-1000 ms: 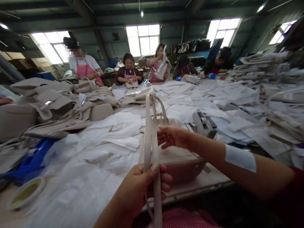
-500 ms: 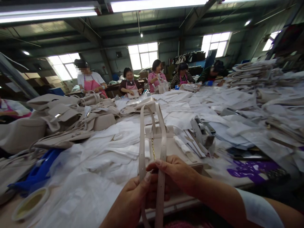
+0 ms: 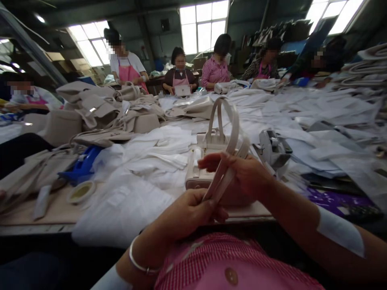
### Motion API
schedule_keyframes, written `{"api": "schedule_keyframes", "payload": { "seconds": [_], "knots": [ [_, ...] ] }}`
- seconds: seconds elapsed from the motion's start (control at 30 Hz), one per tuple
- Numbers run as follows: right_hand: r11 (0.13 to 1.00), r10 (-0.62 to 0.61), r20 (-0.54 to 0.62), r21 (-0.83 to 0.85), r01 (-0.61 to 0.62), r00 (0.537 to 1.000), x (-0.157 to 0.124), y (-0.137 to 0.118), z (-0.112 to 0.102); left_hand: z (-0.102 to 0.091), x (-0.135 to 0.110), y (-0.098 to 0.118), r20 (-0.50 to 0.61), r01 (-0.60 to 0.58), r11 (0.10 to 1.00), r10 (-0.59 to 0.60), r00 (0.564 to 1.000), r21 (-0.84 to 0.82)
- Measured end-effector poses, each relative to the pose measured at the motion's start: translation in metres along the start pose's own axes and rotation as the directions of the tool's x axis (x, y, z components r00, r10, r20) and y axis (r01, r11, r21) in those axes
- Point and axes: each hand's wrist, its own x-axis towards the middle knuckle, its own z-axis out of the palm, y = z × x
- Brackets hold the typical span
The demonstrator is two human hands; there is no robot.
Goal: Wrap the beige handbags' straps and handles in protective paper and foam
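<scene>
A long beige bag strap (image 3: 232,135) with small holes is gathered into loops in front of me. My left hand (image 3: 193,207) pinches its lower part between thumb and fingers, near the table's front edge. Higher up, my right hand (image 3: 246,173) has the strap between its thumb and fingers, with the fingertips pointing left. Behind both hands a beige handbag (image 3: 193,183) rests on the table, its upright handles (image 3: 222,117) partly behind the strap. My right hand and the strap hide much of the bag's front.
White wrapping sheets (image 3: 151,151) cover the table's middle. A grey tape dispenser (image 3: 272,149) stands right of the bag; a blue dispenser (image 3: 83,165) and a tape roll (image 3: 81,192) lie left. Beige bags (image 3: 99,104) are piled at left. Several co-workers sit or stand across the table.
The view has tilted down and moved. The strap, upright before, now leans and forms tighter loops. My right hand has shifted up along it, away from my left hand.
</scene>
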Motion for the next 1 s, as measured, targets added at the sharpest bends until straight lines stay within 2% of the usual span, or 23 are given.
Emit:
{"api": "schedule_keyframes", "payload": {
  "seconds": [0.07,0.17,0.23,0.3,0.37,0.57,0.73,0.8,0.87,0.93,0.97,1.0],
  "knots": [
    [0.997,-0.070,-0.074,0.013,0.071,0.995,0.010,-0.006,-0.008,-0.006,-0.005,-0.005,-0.060,0.040,0.999,-0.038,0.997,0.032],
    [0.995,-0.068,-0.098,0.062,0.074,0.993,0.015,-0.005,-0.010,-0.008,-0.009,-0.017,-0.094,0.087,0.994,-0.092,0.991,-0.061],
    [0.990,-0.010,-0.051,0.137,0.017,0.999,0.010,0.003,-0.005,-0.006,-0.010,-0.023,-0.107,0.080,0.989,-0.093,0.990,-0.121],
    [0.979,0.089,0.014,0.184,-0.090,0.996,0.002,0.015,0.005,-0.003,-0.009,-0.028,-0.116,0.064,0.984,-0.084,0.990,-0.169],
    [0.965,0.174,0.032,0.195,-0.177,0.984,-0.007,0.028,0.014,0.000,-0.007,-0.030,-0.081,0.058,0.980,-0.075,0.994,-0.190],
    [0.951,0.255,-0.050,0.191,-0.241,0.966,-0.021,0.058,0.020,0.002,-0.009,-0.030,-0.022,0.048,0.976,-0.054,0.998,-0.211],
    [0.950,0.290,-0.129,0.155,-0.270,0.948,-0.017,0.067,0.022,-0.005,-0.016,-0.034,0.010,0.051,0.988,-0.050,0.999,-0.145],
    [0.958,0.275,-0.176,0.129,-0.255,0.945,-0.014,0.064,0.023,-0.011,-0.022,-0.037,-0.014,0.023,0.998,-0.024,1.000,-0.053],
    [0.974,0.227,-0.257,0.079,-0.213,0.939,-0.009,0.057,0.020,-0.022,-0.032,-0.039,-0.005,-0.013,0.992,0.013,1.000,0.125],
    [0.986,0.165,-0.336,0.023,-0.167,0.927,-0.002,0.050,0.012,-0.042,-0.042,-0.034,0.041,-0.048,0.958,0.038,0.998,0.283],
    [0.989,0.134,-0.367,-0.009,-0.147,0.920,0.002,0.047,0.006,-0.056,-0.045,-0.030,0.037,-0.070,0.934,0.061,0.997,0.351],
    [0.990,0.107,-0.389,-0.041,-0.133,0.915,0.006,0.045,0.001,-0.072,-0.045,-0.025,-0.012,-0.087,0.896,0.102,0.995,0.435]
  ]
}}
